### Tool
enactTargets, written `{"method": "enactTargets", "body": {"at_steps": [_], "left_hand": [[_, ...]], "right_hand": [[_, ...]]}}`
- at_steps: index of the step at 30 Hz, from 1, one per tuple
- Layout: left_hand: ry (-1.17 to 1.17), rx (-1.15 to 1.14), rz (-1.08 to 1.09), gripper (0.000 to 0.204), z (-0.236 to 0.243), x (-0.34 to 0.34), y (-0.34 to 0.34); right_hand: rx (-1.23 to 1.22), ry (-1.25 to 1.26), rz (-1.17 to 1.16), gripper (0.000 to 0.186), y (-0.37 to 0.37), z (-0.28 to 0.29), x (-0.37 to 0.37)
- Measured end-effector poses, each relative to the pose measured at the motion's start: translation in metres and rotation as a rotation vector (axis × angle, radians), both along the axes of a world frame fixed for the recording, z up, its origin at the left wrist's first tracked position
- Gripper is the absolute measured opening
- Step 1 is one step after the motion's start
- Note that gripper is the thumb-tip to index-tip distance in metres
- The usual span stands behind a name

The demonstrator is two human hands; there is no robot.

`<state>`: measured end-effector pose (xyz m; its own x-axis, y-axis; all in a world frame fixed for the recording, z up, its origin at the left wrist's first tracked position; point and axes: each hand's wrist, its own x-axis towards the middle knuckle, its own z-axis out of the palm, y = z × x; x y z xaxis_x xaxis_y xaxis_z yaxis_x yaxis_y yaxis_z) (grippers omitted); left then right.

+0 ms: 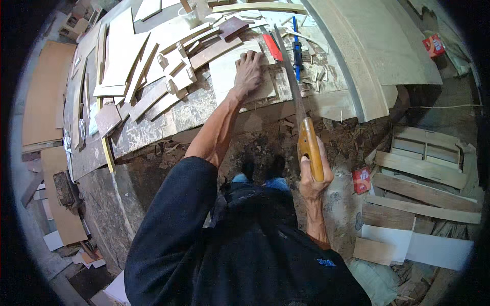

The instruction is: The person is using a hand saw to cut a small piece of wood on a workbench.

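Observation:
My right hand (315, 173) is wrapped around the yellow-brown wooden handle of a handsaw (296, 97). The saw's long blade points away from me over the bench edge, just right of a pale wooden board (223, 76). On that board rests my left hand (249, 74), fingers bent and pressing down on it; the fingertips are partly hidden. A red tool-like piece (272, 47) lies left of the blade. To the blade's right is a blue and black bar-shaped tool (296, 51), with several small wood offcuts (319, 76) near it.
Wood strips and boards (148, 71) cover the workbench (168, 130) on the left. A translucent cup (190, 18) stands farther back. Large curved sheets (388, 46) lie at the far right. Stacked planks (423, 171) and a red box (361, 180) are on the littered floor at right.

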<state>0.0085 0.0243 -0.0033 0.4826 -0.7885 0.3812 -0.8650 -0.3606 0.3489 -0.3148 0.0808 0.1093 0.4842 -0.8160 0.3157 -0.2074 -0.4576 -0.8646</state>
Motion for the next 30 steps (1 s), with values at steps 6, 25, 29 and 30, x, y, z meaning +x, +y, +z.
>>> {"method": "enactTargets", "body": {"at_steps": [6, 25, 29, 30], "left_hand": [[0.134, -0.262, -0.047, 0.053, -0.008, 0.005, 0.005], [0.11, -0.382, -0.111, 0.049, 0.008, -0.012, 0.018], [0.136, -0.356, -0.098, 0.048, 0.01, -0.014, 0.018], [0.127, -0.339, -0.084, 0.049, 0.01, -0.015, 0.017]], "right_hand": [[0.092, 0.053, -0.026, 0.05, 0.0, 0.005, -0.005], [0.136, 0.081, 0.021, 0.049, 0.006, -0.003, -0.008], [0.141, 0.09, 0.053, 0.049, 0.005, 0.001, -0.007], [0.155, 0.098, 0.053, 0.049, 0.005, 0.001, -0.007]]}}
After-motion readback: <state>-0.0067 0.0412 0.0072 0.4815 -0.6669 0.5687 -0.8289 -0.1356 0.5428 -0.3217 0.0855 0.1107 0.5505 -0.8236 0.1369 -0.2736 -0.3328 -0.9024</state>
